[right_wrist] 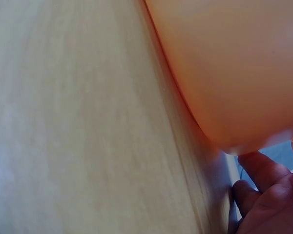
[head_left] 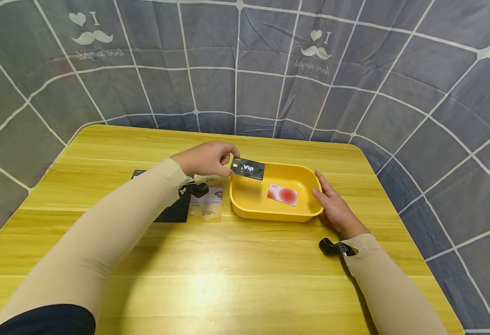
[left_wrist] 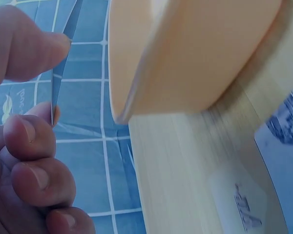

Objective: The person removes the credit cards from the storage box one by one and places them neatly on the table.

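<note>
My left hand (head_left: 207,159) pinches a black card marked "Vip" (head_left: 253,173) by its left end, thumb against fingers. The card is tilted above the left rim of a yellow plastic basin (head_left: 278,215). In the left wrist view the card (left_wrist: 61,73) shows edge-on between the thumb and index finger. At the basin's right end, my right hand (head_left: 337,209) grips the rim, with its thumb over the edge and fingers along the outer wall. A white card with a red circle pattern (head_left: 282,194) lies on the basin floor.
Left of the basin, pale printed cards (head_left: 206,204) lie on the wooden table (head_left: 228,279). A black flat item (head_left: 177,211) beside them is partly hidden by my left forearm. A grey checked curtain (head_left: 211,93) hangs behind the table.
</note>
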`<state>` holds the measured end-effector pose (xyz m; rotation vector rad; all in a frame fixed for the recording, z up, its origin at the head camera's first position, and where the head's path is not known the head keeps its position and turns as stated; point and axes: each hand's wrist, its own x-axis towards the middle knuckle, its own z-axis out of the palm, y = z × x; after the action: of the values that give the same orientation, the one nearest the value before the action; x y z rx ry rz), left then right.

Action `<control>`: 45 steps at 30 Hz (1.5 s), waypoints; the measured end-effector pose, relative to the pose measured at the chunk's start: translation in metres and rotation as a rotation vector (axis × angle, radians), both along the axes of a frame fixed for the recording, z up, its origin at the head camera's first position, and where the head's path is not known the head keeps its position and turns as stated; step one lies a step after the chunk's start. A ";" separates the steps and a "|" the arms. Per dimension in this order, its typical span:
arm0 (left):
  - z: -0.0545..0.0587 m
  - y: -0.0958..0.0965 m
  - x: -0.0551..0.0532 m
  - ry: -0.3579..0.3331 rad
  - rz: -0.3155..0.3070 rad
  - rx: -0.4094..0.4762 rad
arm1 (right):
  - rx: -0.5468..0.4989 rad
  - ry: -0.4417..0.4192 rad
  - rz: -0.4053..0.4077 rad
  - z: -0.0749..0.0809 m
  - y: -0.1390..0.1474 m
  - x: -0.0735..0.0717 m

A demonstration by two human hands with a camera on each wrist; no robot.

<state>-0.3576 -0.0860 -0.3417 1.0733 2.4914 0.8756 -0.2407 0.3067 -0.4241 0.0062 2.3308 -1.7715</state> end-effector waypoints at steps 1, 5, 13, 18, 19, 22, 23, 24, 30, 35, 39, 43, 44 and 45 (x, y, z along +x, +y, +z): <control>0.000 -0.003 0.000 -0.003 0.003 -0.002 | -0.003 0.001 0.001 0.000 0.000 0.000; 0.000 -0.014 0.001 -0.005 0.021 -0.011 | -0.006 0.003 0.007 -0.001 -0.001 0.000; -0.002 -0.042 0.004 0.023 0.059 -0.034 | 0.005 0.006 0.002 0.000 -0.002 0.000; -0.005 -0.065 0.008 0.028 0.081 -0.055 | -0.015 0.003 0.008 0.000 -0.004 0.000; -0.005 -0.069 0.008 0.031 0.085 -0.059 | -0.018 0.002 0.007 0.000 -0.004 0.000; -0.006 -0.084 0.012 0.037 0.100 -0.073 | -0.018 0.001 0.006 0.001 -0.005 0.000; -0.006 -0.089 0.013 0.037 0.107 -0.081 | -0.017 0.001 0.007 0.001 -0.005 0.000; -0.005 -0.094 0.014 0.035 0.116 -0.087 | -0.019 0.000 0.006 0.002 -0.005 0.000; -0.007 -0.127 0.021 0.024 0.157 -0.113 | -0.019 -0.004 -0.001 0.003 -0.006 -0.001; -0.011 -0.158 0.030 0.026 0.197 -0.151 | -0.022 -0.011 0.001 0.002 -0.007 -0.001; -0.013 -0.183 0.036 0.040 0.223 -0.185 | -0.031 -0.009 0.008 0.002 -0.008 -0.001; -0.014 -0.205 0.041 0.032 0.234 -0.207 | -0.009 -0.013 0.016 0.005 -0.008 0.000; -0.015 -0.211 0.043 0.028 0.237 -0.212 | 0.001 -0.015 0.017 0.006 -0.008 0.000; -0.016 -0.216 0.044 0.032 0.235 -0.219 | 0.011 -0.017 0.017 0.007 -0.008 0.001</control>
<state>-0.3137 -0.3020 -0.3575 0.7404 2.7033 0.6277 -0.2400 0.2986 -0.4169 0.0036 2.3219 -1.7438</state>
